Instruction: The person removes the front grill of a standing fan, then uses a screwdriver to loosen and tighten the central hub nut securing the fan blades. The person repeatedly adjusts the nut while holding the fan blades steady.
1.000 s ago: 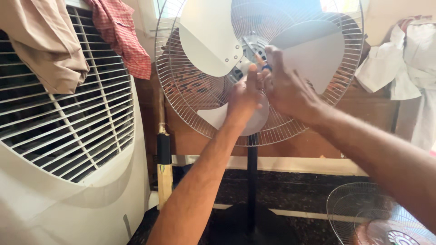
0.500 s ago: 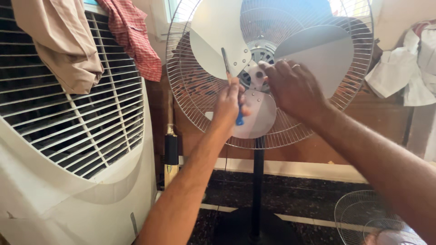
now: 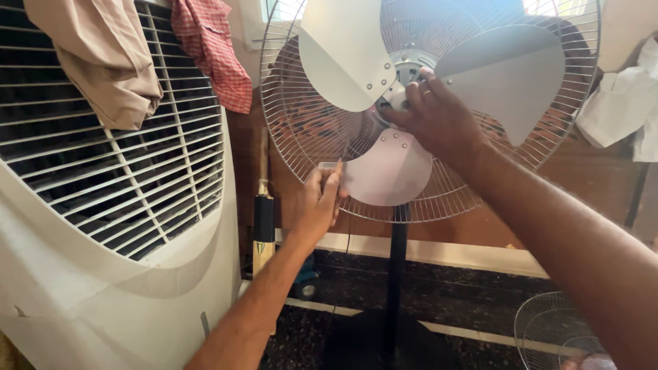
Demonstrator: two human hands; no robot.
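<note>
Pedestal fan [image 3: 411, 123] with front guard off, rear grille exposed. Right hand [image 3: 439, 120] rests on the hub [image 3: 404, 75] at the grille's centre, fingers [image 3: 415, 96] curled closed around it where the three blades meet. Left hand [image 3: 319, 202], below and left of the hub, pinches a slim tool [image 3: 329, 166] between closed fingers, just beside the lower blade [image 3: 391, 171]. Loose guard [image 3: 548, 329] lies lower right of the hub.

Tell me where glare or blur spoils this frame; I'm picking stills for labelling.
Head view: window backlight blows out the top edge behind the fan guard; the right hand on the fan hub is sharp; the left hand holds a slightly soft tool; the near right forearm is blurred.
</note>
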